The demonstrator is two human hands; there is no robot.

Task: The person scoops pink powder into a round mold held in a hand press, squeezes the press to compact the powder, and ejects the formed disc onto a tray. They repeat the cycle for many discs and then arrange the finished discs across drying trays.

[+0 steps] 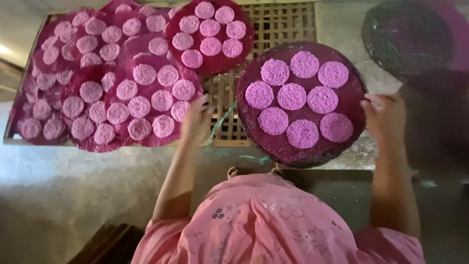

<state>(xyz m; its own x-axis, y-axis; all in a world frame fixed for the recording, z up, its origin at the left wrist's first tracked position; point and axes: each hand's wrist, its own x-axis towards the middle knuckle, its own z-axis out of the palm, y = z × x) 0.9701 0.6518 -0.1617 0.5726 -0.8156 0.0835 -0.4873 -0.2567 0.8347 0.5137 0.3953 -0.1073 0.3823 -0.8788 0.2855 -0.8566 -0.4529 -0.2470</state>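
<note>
Concrete floor, lattice rack (273, 29): my hands (195, 120) (383, 115) pinch the disc tray (351, 98) by opposite rims; I keep it level.

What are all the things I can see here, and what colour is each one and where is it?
Round dark-red woven tray: one, held between both hands, right of middle.
Light-pink round lacy discs: eight on that tray.
Dark-pink round mats carrying pink discs: several, overlapping, left and top.
Tan lattice drying rack: one, beneath the mats.
Dark round basket: one, top right, blurred.
Green string: one piece, beside the left hand.
Pink patterned garment: bottom middle.
Left hand: at the tray's left edge.
Right hand: at the tray's right edge.
</note>
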